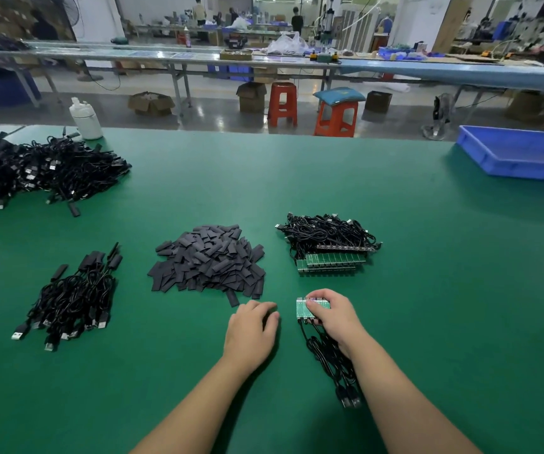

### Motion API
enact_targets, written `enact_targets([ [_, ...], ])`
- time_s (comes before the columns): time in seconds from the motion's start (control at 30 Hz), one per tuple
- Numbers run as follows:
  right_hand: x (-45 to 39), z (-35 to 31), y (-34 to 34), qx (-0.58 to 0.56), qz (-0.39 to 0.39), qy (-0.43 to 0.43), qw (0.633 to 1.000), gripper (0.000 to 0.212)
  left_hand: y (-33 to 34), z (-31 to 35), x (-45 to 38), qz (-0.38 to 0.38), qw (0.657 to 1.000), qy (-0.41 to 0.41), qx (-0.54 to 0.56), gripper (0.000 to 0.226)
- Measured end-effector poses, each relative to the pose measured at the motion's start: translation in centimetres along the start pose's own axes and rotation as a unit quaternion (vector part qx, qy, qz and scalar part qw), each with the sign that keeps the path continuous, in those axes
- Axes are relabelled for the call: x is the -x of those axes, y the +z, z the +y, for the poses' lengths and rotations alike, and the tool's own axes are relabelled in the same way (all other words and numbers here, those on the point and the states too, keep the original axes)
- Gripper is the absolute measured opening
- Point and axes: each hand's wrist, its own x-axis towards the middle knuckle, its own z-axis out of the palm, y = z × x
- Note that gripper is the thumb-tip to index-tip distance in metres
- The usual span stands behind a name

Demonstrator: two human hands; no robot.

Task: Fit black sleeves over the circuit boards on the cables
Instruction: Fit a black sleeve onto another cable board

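A strip of green circuit boards (303, 310) is gripped by the right hand (331, 311) at lower centre, the left hand (251, 326) rests loosely curled, empty, near the black sleeves (210, 260); boards could snap apart if squeezed.

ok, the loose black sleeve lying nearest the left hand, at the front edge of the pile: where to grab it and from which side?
Pinch the sleeve across its two long edges near the end closest to the left hand, coming from above and the near side. It lies flat on the table, stuck out clear of the sleeve pile, so that end is free. The right hand holds the circuit boards.
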Motion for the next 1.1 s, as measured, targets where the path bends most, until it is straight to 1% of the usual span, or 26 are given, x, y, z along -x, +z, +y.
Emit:
enact_targets([
  [0.07, 0.0, 0.0, 0.0, -0.004, -0.001, 0.002, 1.0, 0.005, 0.5, 1.4, -0.6, -0.039, 0.999, -0.035, -0.009, 0.039],
  [0.13, 0.0, 0.1, -0.1, -0.014, -0.001, 0.001, 1.0, 0.005, 0.9, 2.8, -1.0, -0.066, 0.995, -0.068, -0.01, 0.039],
  [0.27, -0.1, 0.1, -0.2, -0.03, 0.005, 0.005, 1.0, 0.006, 1.0, 4.4, -1.5, -0.057, 0.987, -0.145, 0.033, 0.019],
  [0.3, -0.1, 0.1, -0.2, -0.032, 0.007, 0.006, 0.999, 0.006, 1.0, 4.7, -1.6, -0.057, 0.985, -0.155, 0.048, 0.018],
  [0.43, 0.0, 0.1, 0.0, -0.044, 0.012, 0.005, 0.999, 0.011, 0.9, 5.8, -1.7, -0.073, 0.978, -0.175, 0.091, 0.022],
  [0.6, 0.0, 0.2, 0.0, -0.041, 0.025, -0.002, 0.999, 0.011, 0.7, 6.6, -2.0, -0.072, 0.968, -0.206, 0.122, 0.028],
  [0.73, -0.1, 0.3, 0.4, -0.021, 0.039, -0.001, 0.999, 0.011, 0.5, 6.8, -2.1, -0.07, 0.965, -0.23, 0.102, 0.038],
  [0.83, -0.2, 0.3, 0.5, -0.014, 0.049, -0.006, 0.999, 0.011, 0.7, 7.0, -2.1, -0.061, 0.966, -0.234, 0.095, 0.026],
  [0.87, -0.2, 0.3, 0.6, -0.012, 0.052, -0.007, 0.999, 0.011, 0.8, 7.1, -2.1, -0.057, 0.966, -0.235, 0.094, 0.026],
  [1.0, -0.2, 0.5, 0.8, -0.005, 0.069, -0.002, 0.998, 0.011, 1.1, 7.2, -1.9, -0.045, 0.966, -0.242, 0.076, 0.037],
  [1.1, -0.3, 0.7, 1.0, 0.006, 0.084, -0.002, 0.996, 0.009, 1.3, 7.6, -1.7, -0.028, 0.971, -0.232, 0.058, 0.038],
])
